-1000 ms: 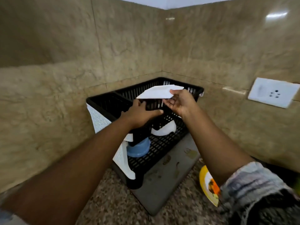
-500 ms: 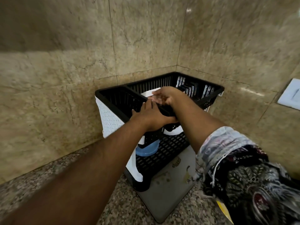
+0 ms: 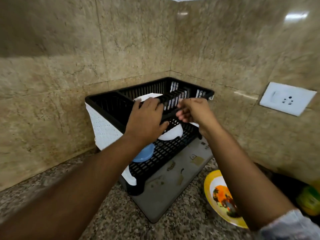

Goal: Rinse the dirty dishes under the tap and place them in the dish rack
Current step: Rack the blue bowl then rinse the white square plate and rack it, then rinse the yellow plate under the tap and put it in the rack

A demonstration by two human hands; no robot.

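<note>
Left hand (image 3: 147, 118) lies flat on the front rim of the dish rack (image 3: 107, 101), fingers straight and reaching over the rim toward the white plate (image 3: 147, 97); it presses and steadies, curling round nothing. Right hand (image 3: 194, 110) hovers at the same rim, just right of the left, fingers loosely curled; it seems to hold nothing, though the fingertips are slightly blurred. The white plate sits in the rack's upper tier, left of the slotted dividers, tilted, with only its top edge showing past the left fingers, so whether it is seated in a slot cannot be told. On the rack's lower tier, below the hands, sit a white bowl (image 3: 171, 134) and a blue lid (image 3: 143, 153), partly hidden by the left wrist. The rack stands in the wall corner on a grey drain tray (image 3: 173, 187) on the granite counter (image 3: 43, 184). Right of the rack, near the right forearm, lies a yellow-rimmed plate (image 3: 220, 193) with food residue, probably next for rinsing. Wall socket (image 3: 287, 98) is well right of the rack. Risks, as I judge them: if the white plate leans rather than slots, it may slide flat once the hands leave; the right arm pulling away could clip the yellow-rimmed plate; wet hands near the socket are a hazard.
</note>
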